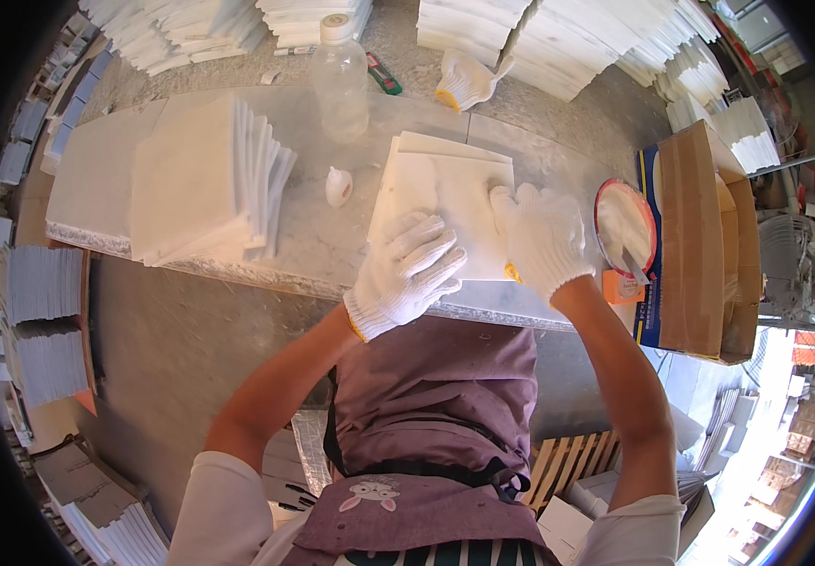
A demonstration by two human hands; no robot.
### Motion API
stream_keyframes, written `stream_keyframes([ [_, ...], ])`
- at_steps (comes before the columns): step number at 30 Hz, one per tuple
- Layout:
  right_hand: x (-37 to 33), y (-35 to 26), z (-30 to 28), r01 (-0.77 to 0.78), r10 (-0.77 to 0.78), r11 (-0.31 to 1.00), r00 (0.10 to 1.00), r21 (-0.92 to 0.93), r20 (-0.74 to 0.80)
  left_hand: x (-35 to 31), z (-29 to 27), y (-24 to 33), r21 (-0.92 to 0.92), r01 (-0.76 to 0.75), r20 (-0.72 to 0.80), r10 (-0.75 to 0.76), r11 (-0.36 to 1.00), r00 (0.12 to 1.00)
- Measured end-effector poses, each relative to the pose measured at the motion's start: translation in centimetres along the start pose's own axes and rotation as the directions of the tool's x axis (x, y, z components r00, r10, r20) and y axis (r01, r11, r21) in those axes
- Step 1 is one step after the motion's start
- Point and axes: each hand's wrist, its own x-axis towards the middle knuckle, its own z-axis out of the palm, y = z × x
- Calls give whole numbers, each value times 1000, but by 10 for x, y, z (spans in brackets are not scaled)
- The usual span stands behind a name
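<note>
white-gloved fingers (pixel 431 249), parted, on tiles (pixel 459 203)

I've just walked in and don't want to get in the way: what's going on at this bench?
A person's gloved left hand is at the near left part of some flat white slabs on the worktop; the gloved right hand is at their right side. Whether either grips them is hard to tell. Similar slabs stand in a stack to the left, with a clear bottle and a small white container in between. A red-rimmed bowl and a cardboard box are to the right.
</note>
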Motion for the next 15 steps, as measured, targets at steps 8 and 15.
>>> stream_keyframes([
  [8, 0, 4, 2, 36, -37, 999, 995, -10, -94, -2, 1, 1, 18, 3, -13, -3, 1000, 1000],
  [15, -39, -9, -1, 116, -115, 992, 993, 57, -13, 6, -6, 6, 59, -13, 16, 12, 998, 1000],
])
